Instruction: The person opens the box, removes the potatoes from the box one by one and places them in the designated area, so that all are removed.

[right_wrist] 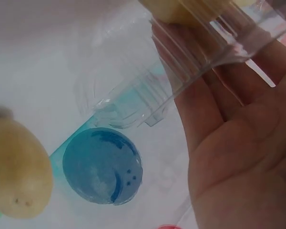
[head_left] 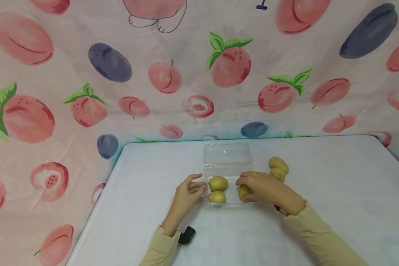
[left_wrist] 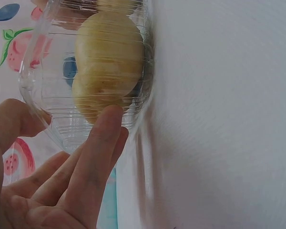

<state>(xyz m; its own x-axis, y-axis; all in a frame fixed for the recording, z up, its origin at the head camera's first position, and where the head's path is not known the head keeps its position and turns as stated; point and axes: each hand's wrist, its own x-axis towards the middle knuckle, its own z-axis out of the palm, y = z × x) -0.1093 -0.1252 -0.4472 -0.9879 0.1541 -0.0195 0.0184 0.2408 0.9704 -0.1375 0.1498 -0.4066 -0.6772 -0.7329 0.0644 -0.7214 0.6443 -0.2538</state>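
Observation:
A clear plastic clamshell box (head_left: 231,204) stands on the table, its lid (head_left: 228,154) laid back. Two potatoes (head_left: 218,183) sit one behind the other in its left part. My left hand (head_left: 185,195) is at the box's left end; in the left wrist view the thumb meets the rim and straight fingers (left_wrist: 99,143) touch the ribbed wall. At the right end, my right hand (head_left: 269,187) reaches over the wall and holds another potato (head_left: 244,191) inside the box, between thumb and fingers. The right wrist view shows that potato partly, behind the plastic wall.
Two loose potatoes (head_left: 279,164) lie on the white table (head_left: 336,192) right of the box, just behind my right hand. A fruit-print cloth (head_left: 199,81) hangs along the table's back edge. A black wrist device (head_left: 187,235) shows beside my left sleeve.

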